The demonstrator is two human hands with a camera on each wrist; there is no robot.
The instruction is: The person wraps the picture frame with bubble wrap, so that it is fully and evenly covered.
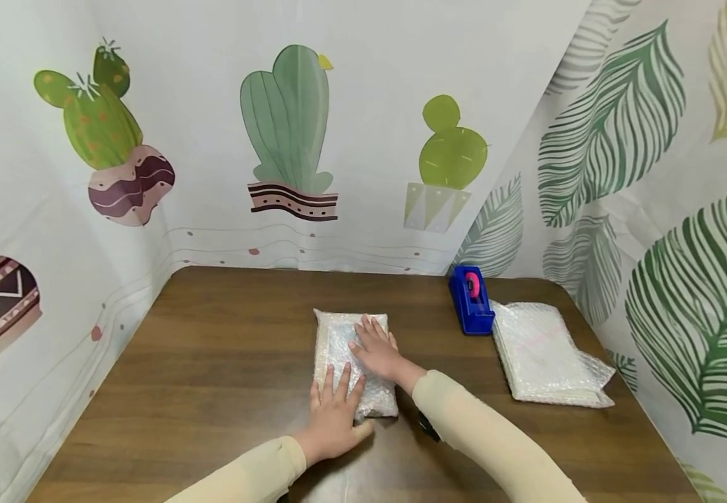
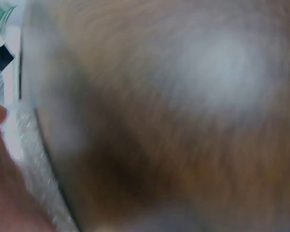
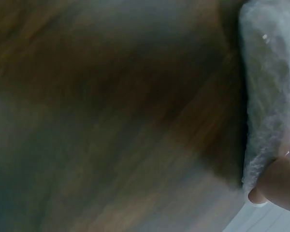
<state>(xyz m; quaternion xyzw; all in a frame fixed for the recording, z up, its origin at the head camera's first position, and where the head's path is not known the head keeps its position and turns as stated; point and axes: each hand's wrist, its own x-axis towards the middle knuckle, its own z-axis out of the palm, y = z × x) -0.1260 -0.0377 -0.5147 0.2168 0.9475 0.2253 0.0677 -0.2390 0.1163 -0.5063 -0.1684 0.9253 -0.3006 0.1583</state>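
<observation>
A flat parcel in clear bubble wrap (image 1: pixel 338 342) lies on the brown wooden table, long side pointing away from me. My left hand (image 1: pixel 333 423) rests across its near left part, fingers straight and spread, thumb out at the near edge. Farther up, my right hand (image 1: pixel 379 349) lies on the parcel's upper right with its fingers extended. The left wrist view catches only a strip of the bubble wrap (image 2: pixel 31 154) beside the hand. At the right edge of the right wrist view, the thumb touches the wrapped side (image 3: pixel 268 111).
A blue tape dispenser (image 1: pixel 473 304) with a pink core stands at the back right. Right of it lies a stack of bubble wrap sheets or bags (image 1: pixel 542 353). A printed cloth with cacti and leaves hangs behind and beside the wooden table (image 1: pixel 212 363).
</observation>
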